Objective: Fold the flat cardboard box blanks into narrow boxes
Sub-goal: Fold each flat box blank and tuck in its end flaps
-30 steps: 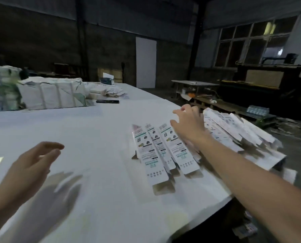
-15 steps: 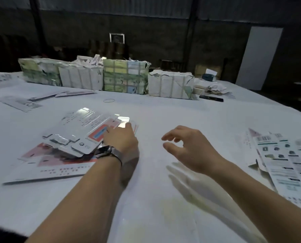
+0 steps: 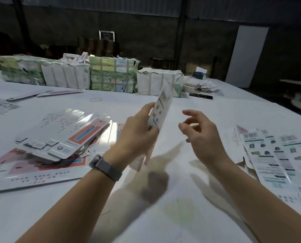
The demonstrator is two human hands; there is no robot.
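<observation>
**Flat blank held upright above the table**

Left hand (image 3: 137,132) pinches 1 long, narrow printed cardboard blank (image 3: 159,109), tilted upright over the white table (image 3: 146,216). Right hand (image 3: 201,134) hovers beside it, fingers loosely curled, holding nothing. Glossy flat blanks (image 3: 62,135) are stacked at left; narrow folded boxes (image 3: 275,155) lie fanned at right

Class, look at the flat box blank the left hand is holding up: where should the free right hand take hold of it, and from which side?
Probably the blank's free right long edge, approached from the right. The left hand grips its left edge, so that side is taken; the blank stands nearly upright and the right hand hovers open beside it.
</observation>
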